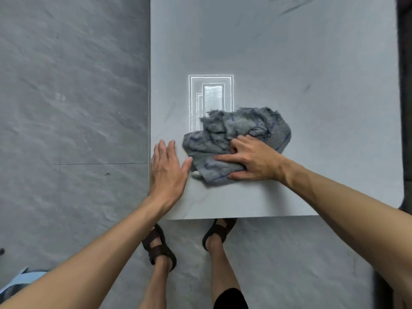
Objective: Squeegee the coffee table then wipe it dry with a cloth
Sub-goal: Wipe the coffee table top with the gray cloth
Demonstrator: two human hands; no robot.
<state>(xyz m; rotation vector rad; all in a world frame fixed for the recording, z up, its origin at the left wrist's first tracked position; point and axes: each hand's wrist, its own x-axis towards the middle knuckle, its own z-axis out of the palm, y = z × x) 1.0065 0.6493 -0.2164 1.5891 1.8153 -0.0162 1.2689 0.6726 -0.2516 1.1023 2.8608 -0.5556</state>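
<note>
Cloth (236, 139) (crumpled) under right hand (252, 161) on coffee table (289, 63).

The right hand (252, 161) covers the near part of the grey cloth (236, 134), the coffee table (289, 52) runs past the top edge, and a pale blue object (20, 278) is cropped bottom left.

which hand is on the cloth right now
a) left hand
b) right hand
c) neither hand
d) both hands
b: the right hand presses on the crumpled grey cloth with fingers spread over it, while the left hand lies flat on the bare coffee table beside the cloth.
</note>
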